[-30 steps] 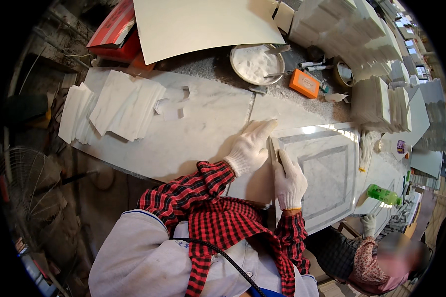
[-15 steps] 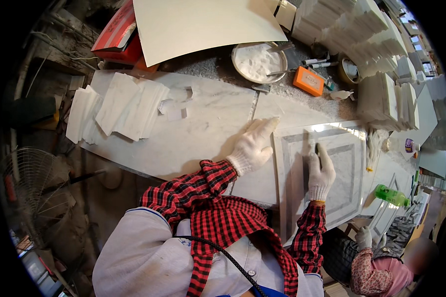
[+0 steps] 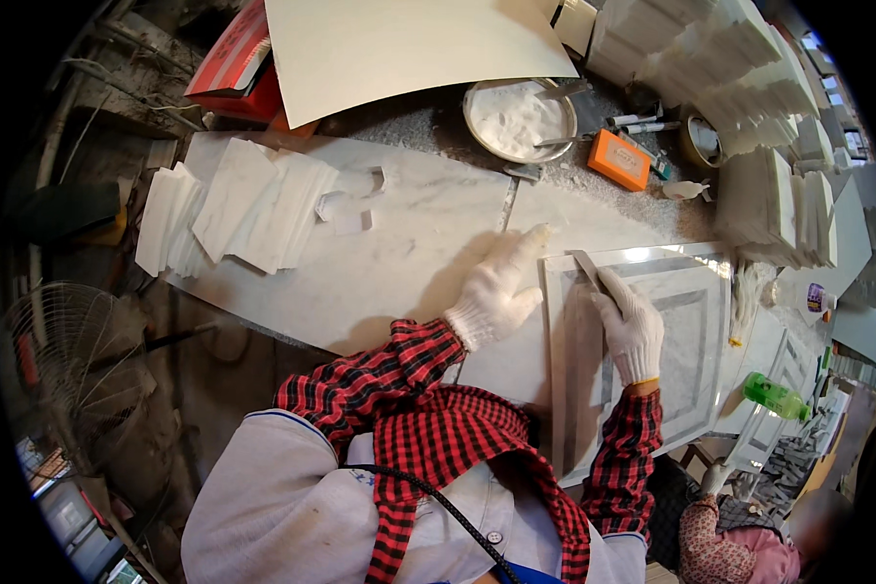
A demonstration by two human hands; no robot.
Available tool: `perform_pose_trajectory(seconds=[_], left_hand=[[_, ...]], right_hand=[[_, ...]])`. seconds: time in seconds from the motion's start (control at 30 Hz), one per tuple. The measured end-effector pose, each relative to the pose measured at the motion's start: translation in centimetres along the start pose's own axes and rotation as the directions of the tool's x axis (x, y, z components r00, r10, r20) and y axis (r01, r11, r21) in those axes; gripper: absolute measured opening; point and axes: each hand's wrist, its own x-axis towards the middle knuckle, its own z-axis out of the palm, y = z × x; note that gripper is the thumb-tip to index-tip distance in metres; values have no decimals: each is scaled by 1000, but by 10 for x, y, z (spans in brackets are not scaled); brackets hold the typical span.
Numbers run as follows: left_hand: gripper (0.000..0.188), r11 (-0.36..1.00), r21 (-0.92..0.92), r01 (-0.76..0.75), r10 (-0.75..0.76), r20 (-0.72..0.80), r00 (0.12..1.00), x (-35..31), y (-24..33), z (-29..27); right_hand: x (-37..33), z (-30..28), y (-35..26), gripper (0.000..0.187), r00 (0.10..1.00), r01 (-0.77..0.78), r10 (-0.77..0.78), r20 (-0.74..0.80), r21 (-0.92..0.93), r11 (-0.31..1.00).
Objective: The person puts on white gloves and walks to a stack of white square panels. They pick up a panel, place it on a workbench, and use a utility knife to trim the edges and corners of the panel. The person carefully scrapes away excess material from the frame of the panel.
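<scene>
A framed stone panel [image 3: 642,331], pale with grey inlaid borders, lies on the bench in front of me. My right hand [image 3: 633,326], in a white knit glove, is closed around a thin flat scraper blade [image 3: 586,269]. The blade's tip points at the panel's far left corner. Just left of the panel, my left hand [image 3: 496,292], also gloved, rests on a pale marble slab [image 3: 409,224]. Its fingers are stretched out and the thumb stands apart, with nothing seen in it.
Stacked white tiles [image 3: 263,204] lie to the left. A bowl of white powder [image 3: 521,122], an orange box [image 3: 619,161] and tall tile stacks [image 3: 759,204] stand beyond the panel. A green bottle [image 3: 776,396] lies to the right, near another person [image 3: 725,545] working.
My right hand has turned, and the blade has swung left toward the panel's far left corner, where it shows more plainly. My left hand stays nearly in place. The view has shifted slightly.
</scene>
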Motion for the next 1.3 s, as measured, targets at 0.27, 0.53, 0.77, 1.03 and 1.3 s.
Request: perform_pose_trajectory(seconds=[0.27,0.53,0.77,1.03,1.3], left_hand=[[83,982,174,75,-71,-29,997,-29,14,-15],[89,925,379,-11,24,-29,999,17,10,4],[88,919,394,-6,-16,51,999,37,14,28],[84,983,-22,184,-183,32,983,34,16,20],[68,924,376,-67,68,10,998,11,11,-10]], right_hand=[[61,-26,41,31,934,347,-320,159,-190,918],[104,-28,47,29,858,480,-476,193,28,877],[120,-17,44,29,823,517,-509,251,39,855],[116,-12,46,28,821,522,-516,245,43,852],[91,-19,42,33,797,591,-585,147,6,807]])
